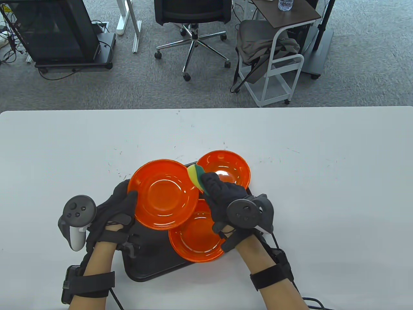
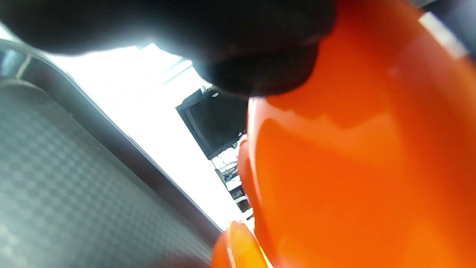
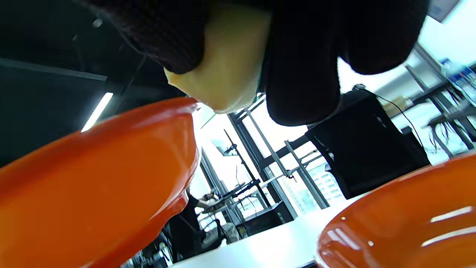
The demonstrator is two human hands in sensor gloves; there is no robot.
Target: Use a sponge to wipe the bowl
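My left hand grips the left rim of an orange bowl and holds it lifted above a black tray. In the left wrist view the bowl's underside fills the right half, with my gloved fingers at its rim. My right hand holds a yellow and green sponge at the bowl's right rim. The right wrist view shows the sponge between my gloved fingers, just above the bowl's edge.
Two more orange bowls lie on the tray: one at the back right, also in the right wrist view, and one at the front. The white table spreads around the tray. An office chair and a cart stand beyond the far edge.
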